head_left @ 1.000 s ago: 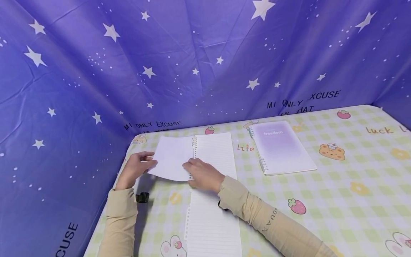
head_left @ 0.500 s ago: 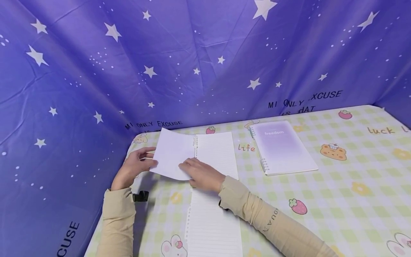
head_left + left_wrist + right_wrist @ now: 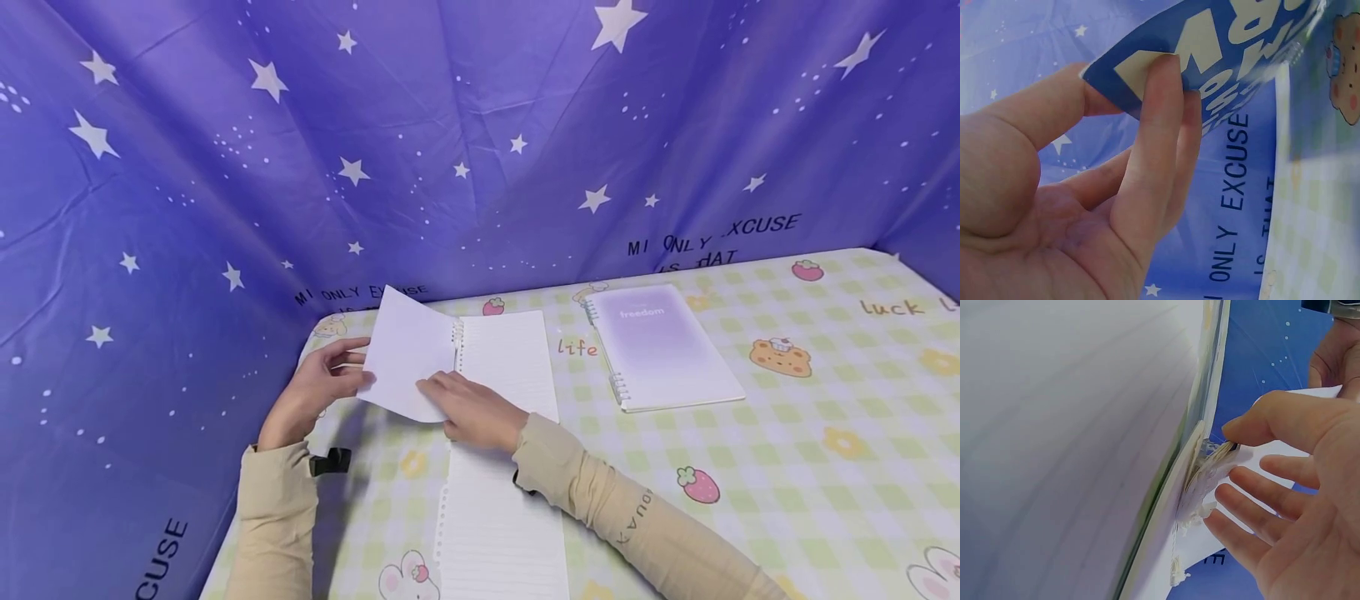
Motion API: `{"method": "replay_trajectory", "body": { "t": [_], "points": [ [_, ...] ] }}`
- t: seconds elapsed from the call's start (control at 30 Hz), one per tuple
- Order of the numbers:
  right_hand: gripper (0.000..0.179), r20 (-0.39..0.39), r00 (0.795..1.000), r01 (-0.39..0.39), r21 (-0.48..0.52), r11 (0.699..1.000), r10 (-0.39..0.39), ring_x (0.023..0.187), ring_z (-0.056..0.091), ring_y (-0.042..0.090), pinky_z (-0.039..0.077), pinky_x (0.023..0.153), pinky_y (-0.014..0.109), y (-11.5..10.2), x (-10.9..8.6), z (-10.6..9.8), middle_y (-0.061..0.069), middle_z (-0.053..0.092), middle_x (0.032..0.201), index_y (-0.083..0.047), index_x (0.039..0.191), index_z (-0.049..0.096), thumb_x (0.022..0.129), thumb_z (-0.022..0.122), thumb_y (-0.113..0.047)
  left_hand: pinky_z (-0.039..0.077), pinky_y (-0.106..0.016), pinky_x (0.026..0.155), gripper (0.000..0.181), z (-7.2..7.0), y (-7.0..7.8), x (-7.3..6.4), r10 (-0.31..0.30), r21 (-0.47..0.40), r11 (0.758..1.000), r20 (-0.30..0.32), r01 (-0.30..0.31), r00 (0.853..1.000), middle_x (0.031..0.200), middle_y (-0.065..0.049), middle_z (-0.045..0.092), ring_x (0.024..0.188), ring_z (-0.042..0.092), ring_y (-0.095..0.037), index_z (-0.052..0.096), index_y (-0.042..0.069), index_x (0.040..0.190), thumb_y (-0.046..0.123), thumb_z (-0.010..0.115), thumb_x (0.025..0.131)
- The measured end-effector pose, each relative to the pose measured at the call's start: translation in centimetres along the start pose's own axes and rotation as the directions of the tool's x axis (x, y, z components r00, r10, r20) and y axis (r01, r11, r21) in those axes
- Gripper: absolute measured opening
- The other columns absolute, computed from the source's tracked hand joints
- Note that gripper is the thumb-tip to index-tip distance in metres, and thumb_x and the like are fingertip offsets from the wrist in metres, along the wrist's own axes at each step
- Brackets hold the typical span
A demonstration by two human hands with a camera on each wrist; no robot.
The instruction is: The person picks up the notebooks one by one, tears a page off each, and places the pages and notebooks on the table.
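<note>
A ring-bound notebook [image 3: 512,354] lies opened on the table, lined pages on its right side. My left hand [image 3: 318,387] pinches the left edge of its raised cover [image 3: 408,354], which curves up from the rings. In the left wrist view the cover's outer face [image 3: 1197,50] is blue with large pale letters, held between thumb and fingers. My right hand [image 3: 476,410] lies over the near end of the binding. In the right wrist view its thumb touches the rings [image 3: 1213,453], and the other fingers extend loosely beside them.
A loose stack of punched lined paper [image 3: 502,525] lies just in front of the notebook. To the right is a second ring notebook [image 3: 663,350] with a lilac cover reading "freedom". A starry blue curtain [image 3: 480,125] hangs behind the checked tablecloth [image 3: 795,450].
The cover's far corner has risen higher, and the left hand has tilted the cover up a little. The right hand's fingertips have slid slightly left from the rings onto the cover.
</note>
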State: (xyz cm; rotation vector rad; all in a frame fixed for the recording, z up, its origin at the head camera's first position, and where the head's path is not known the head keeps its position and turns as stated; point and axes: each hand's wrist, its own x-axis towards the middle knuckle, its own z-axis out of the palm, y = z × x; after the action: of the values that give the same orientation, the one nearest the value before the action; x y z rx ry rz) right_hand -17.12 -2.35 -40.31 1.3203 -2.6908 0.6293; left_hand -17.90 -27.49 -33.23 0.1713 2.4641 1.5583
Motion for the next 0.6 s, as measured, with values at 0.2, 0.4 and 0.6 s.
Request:
{"method": "replay_trajectory", "body": {
  "t": [0.2, 0.4, 0.6],
  "points": [
    [0.070, 0.019, 0.999, -0.038, 0.008, 0.999, 0.037, 0.131, 0.049, 0.028, 0.043, 0.111, 0.037, -0.2, 0.0, 0.1, 0.016, 0.049, 0.143, 0.002, 0.151, 0.034, 0.089, 0.065, -0.002, 0.055, -0.021, 0.080, 0.066, 0.3, 0.4, -0.3, 0.043, -0.051, 0.998, 0.029, -0.042, 0.999, 0.130, -0.030, 0.055, 0.094, 0.066, -0.004, 0.038, -0.004, 0.148, -0.001, 0.067, 0.089],
    [0.078, 0.026, 0.998, -0.063, 0.054, 0.997, 0.062, 0.136, 0.045, 0.029, 0.040, 0.114, 0.038, -0.4, 0.0, 0.2, 0.017, 0.043, 0.148, 0.001, 0.154, 0.025, 0.087, 0.065, 0.001, 0.056, -0.021, 0.082, 0.065, 0.9, 0.5, -0.1, 0.077, -0.102, 0.992, 0.036, -0.073, 0.996, 0.128, -0.025, 0.058, 0.096, 0.067, -0.005, 0.039, -0.005, 0.147, -0.002, 0.066, 0.088],
    [0.080, -0.005, 0.998, -0.057, 0.060, 0.997, 0.058, 0.134, 0.045, 0.028, 0.043, 0.111, 0.038, -0.6, 0.1, 0.1, 0.016, 0.042, 0.149, 0.001, 0.155, 0.024, 0.087, 0.066, 0.000, 0.056, -0.021, 0.082, 0.061, 1.3, 0.7, 0.2, 0.092, -0.097, 0.991, 0.018, -0.090, 0.996, 0.132, -0.024, 0.057, 0.097, 0.067, -0.004, 0.042, -0.003, 0.146, -0.002, 0.065, 0.089]
  ]
}}
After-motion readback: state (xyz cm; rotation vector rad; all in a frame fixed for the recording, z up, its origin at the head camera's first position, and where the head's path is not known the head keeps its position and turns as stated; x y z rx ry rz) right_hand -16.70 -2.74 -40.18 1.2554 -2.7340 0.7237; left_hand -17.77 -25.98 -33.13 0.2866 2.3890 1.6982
